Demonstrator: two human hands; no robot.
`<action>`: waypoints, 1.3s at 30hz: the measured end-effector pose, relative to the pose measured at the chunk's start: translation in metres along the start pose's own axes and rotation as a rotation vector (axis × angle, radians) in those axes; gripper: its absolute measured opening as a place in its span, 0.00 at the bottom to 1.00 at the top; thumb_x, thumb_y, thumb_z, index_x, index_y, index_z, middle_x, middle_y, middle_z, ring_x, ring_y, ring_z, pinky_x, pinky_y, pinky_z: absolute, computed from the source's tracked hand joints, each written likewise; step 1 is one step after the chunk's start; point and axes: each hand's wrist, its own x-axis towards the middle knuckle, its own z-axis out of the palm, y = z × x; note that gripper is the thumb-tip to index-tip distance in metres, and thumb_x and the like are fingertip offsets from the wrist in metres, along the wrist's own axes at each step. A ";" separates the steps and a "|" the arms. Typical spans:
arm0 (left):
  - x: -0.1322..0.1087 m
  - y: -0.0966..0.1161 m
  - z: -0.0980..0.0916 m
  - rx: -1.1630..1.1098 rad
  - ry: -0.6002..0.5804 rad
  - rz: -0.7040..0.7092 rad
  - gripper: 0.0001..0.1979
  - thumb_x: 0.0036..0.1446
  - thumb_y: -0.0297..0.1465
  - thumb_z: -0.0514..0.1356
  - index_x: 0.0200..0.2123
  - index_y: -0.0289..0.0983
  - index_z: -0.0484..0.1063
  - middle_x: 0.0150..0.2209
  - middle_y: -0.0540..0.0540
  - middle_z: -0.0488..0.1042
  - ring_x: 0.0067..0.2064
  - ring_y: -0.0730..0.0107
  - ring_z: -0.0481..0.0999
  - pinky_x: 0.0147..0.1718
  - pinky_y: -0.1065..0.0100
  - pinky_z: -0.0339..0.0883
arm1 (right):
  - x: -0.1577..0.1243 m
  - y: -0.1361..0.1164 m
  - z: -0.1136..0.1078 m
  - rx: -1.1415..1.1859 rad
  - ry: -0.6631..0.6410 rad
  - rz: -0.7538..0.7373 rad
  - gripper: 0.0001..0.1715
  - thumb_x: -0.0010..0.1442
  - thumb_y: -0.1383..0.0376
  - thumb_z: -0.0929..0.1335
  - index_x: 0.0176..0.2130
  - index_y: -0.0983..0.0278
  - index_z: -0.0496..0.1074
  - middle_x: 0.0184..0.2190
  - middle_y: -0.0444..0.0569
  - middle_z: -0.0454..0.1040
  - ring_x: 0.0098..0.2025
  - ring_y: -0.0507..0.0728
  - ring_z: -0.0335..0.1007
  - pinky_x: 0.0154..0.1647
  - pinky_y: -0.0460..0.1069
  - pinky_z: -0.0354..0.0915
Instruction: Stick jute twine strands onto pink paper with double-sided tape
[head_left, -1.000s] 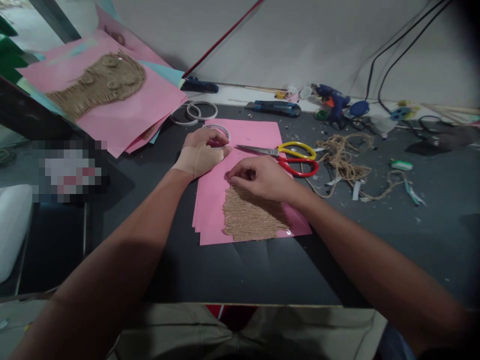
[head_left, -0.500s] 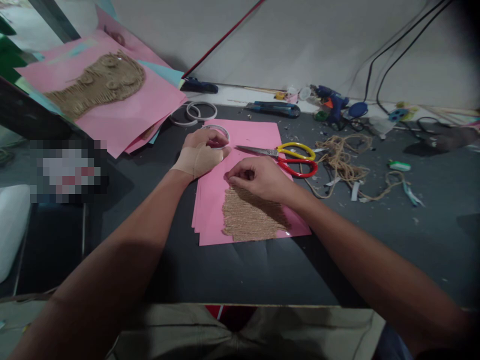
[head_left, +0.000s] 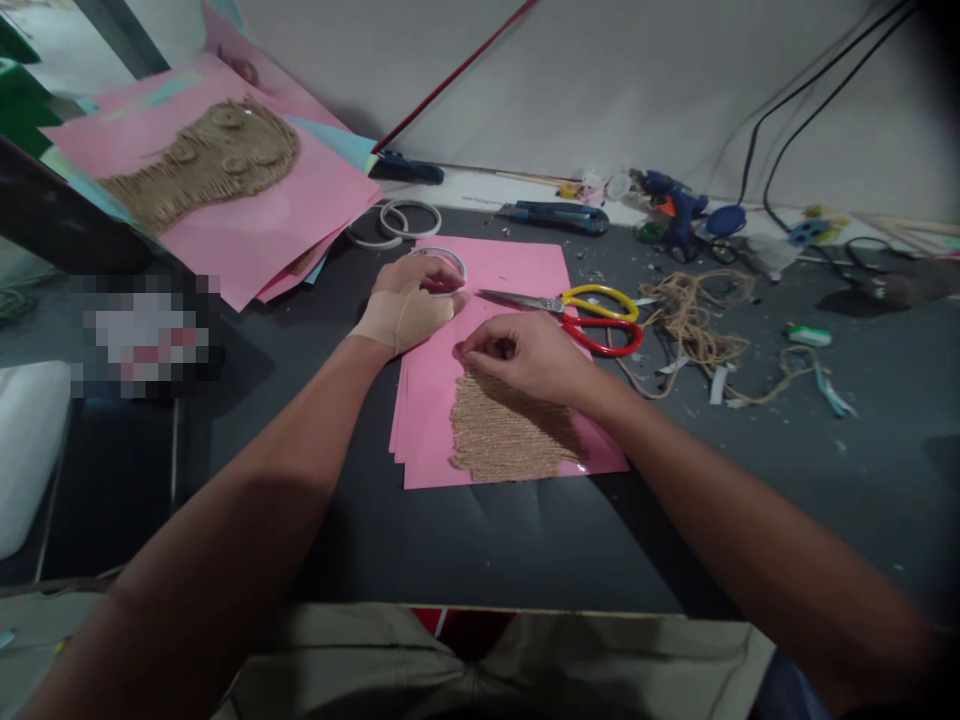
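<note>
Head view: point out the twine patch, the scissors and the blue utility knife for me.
Twine patch [head_left: 516, 436], head view: middle of its rows.
Scissors [head_left: 553, 304], head view: metal near the pivot.
Blue utility knife [head_left: 562, 217], head view: middle of its handle.

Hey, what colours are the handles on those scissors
A yellow handle and a red handle, clearest in the head view.

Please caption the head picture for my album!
Left hand at a pale ring, right hand above twine rows on pink paper.
</note>
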 end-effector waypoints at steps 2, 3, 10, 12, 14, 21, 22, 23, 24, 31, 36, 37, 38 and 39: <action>0.000 0.000 0.000 0.003 0.004 -0.003 0.06 0.50 0.30 0.66 0.33 0.40 0.81 0.38 0.48 0.84 0.41 0.62 0.83 0.49 0.62 0.77 | 0.000 0.001 0.000 -0.012 0.002 -0.009 0.08 0.62 0.65 0.71 0.38 0.62 0.82 0.32 0.47 0.81 0.31 0.53 0.72 0.33 0.49 0.62; 0.000 0.001 0.000 0.006 0.006 -0.007 0.06 0.50 0.30 0.66 0.33 0.40 0.81 0.38 0.48 0.84 0.41 0.63 0.83 0.49 0.62 0.77 | 0.000 0.001 0.000 -0.017 0.001 -0.012 0.08 0.62 0.64 0.71 0.38 0.62 0.82 0.31 0.46 0.81 0.31 0.53 0.72 0.32 0.49 0.61; 0.000 0.001 0.000 0.009 0.003 -0.013 0.07 0.49 0.30 0.66 0.34 0.40 0.81 0.38 0.48 0.84 0.41 0.63 0.83 0.49 0.63 0.76 | 0.000 0.003 0.001 -0.002 0.008 -0.005 0.08 0.61 0.64 0.71 0.38 0.63 0.81 0.30 0.45 0.80 0.29 0.52 0.69 0.32 0.49 0.60; 0.000 0.000 0.001 0.004 0.007 -0.007 0.07 0.49 0.30 0.66 0.34 0.39 0.81 0.39 0.47 0.84 0.41 0.64 0.83 0.48 0.63 0.76 | -0.001 0.002 0.002 -0.002 0.010 0.003 0.07 0.61 0.64 0.71 0.38 0.63 0.81 0.29 0.45 0.79 0.29 0.52 0.68 0.32 0.49 0.60; 0.000 -0.001 0.001 -0.003 0.010 -0.003 0.07 0.50 0.30 0.67 0.34 0.39 0.81 0.39 0.47 0.84 0.41 0.64 0.83 0.48 0.63 0.77 | -0.001 0.001 0.001 0.005 0.007 0.008 0.07 0.61 0.65 0.71 0.38 0.63 0.81 0.29 0.45 0.78 0.29 0.52 0.68 0.32 0.49 0.60; 0.000 0.000 0.001 -0.001 0.023 0.006 0.06 0.50 0.30 0.67 0.34 0.39 0.81 0.39 0.47 0.84 0.39 0.66 0.83 0.46 0.64 0.77 | -0.003 -0.002 0.000 0.092 -0.003 0.013 0.06 0.60 0.66 0.70 0.38 0.64 0.79 0.27 0.44 0.75 0.28 0.51 0.66 0.31 0.49 0.60; 0.000 0.000 0.001 -0.003 0.021 0.008 0.05 0.50 0.30 0.67 0.33 0.39 0.81 0.38 0.47 0.84 0.39 0.66 0.83 0.46 0.65 0.77 | -0.003 -0.002 0.000 0.104 -0.005 0.011 0.06 0.60 0.66 0.70 0.38 0.64 0.79 0.28 0.44 0.75 0.28 0.51 0.66 0.31 0.49 0.61; 0.000 -0.001 0.001 -0.010 0.020 0.012 0.05 0.50 0.29 0.67 0.33 0.39 0.81 0.38 0.47 0.84 0.39 0.66 0.83 0.45 0.65 0.77 | -0.003 -0.002 0.000 0.114 -0.005 0.009 0.05 0.60 0.66 0.71 0.38 0.64 0.78 0.28 0.44 0.76 0.29 0.51 0.67 0.31 0.49 0.61; 0.000 -0.001 0.001 -0.018 0.020 0.016 0.06 0.50 0.29 0.67 0.33 0.39 0.81 0.38 0.47 0.84 0.39 0.66 0.83 0.45 0.66 0.76 | -0.003 -0.002 0.000 0.121 -0.002 0.007 0.05 0.60 0.66 0.71 0.38 0.64 0.77 0.28 0.44 0.76 0.29 0.51 0.67 0.31 0.49 0.61; 0.000 -0.003 0.002 0.003 0.027 0.025 0.07 0.49 0.29 0.66 0.34 0.39 0.81 0.38 0.47 0.84 0.39 0.66 0.82 0.45 0.66 0.76 | -0.003 -0.002 0.000 0.013 0.000 -0.019 0.09 0.60 0.68 0.69 0.39 0.64 0.80 0.25 0.42 0.74 0.26 0.51 0.65 0.30 0.49 0.58; 0.000 -0.002 0.002 0.018 0.030 0.034 0.06 0.50 0.30 0.66 0.34 0.38 0.81 0.38 0.48 0.84 0.39 0.66 0.82 0.45 0.65 0.76 | -0.001 -0.003 0.004 -0.034 0.075 0.038 0.06 0.58 0.66 0.71 0.38 0.64 0.78 0.26 0.42 0.74 0.28 0.52 0.66 0.30 0.49 0.57; 0.000 -0.001 0.002 0.019 0.030 0.034 0.06 0.50 0.30 0.66 0.34 0.38 0.81 0.38 0.48 0.84 0.40 0.66 0.82 0.45 0.66 0.76 | 0.000 -0.004 0.006 -0.046 0.102 0.058 0.05 0.57 0.66 0.71 0.37 0.64 0.76 0.26 0.43 0.74 0.27 0.52 0.66 0.29 0.49 0.57; 0.000 -0.001 0.002 0.021 0.031 0.033 0.06 0.50 0.30 0.65 0.34 0.38 0.81 0.38 0.48 0.84 0.40 0.66 0.82 0.45 0.66 0.75 | 0.001 -0.005 0.007 -0.057 0.123 0.076 0.04 0.56 0.66 0.71 0.36 0.64 0.75 0.26 0.43 0.74 0.27 0.52 0.66 0.29 0.50 0.56; 0.000 -0.001 0.002 0.022 0.031 0.031 0.06 0.50 0.30 0.65 0.34 0.38 0.81 0.38 0.48 0.84 0.40 0.66 0.82 0.45 0.67 0.75 | 0.002 -0.005 0.008 -0.063 0.138 0.096 0.04 0.56 0.66 0.71 0.35 0.64 0.75 0.26 0.43 0.74 0.27 0.52 0.66 0.28 0.50 0.56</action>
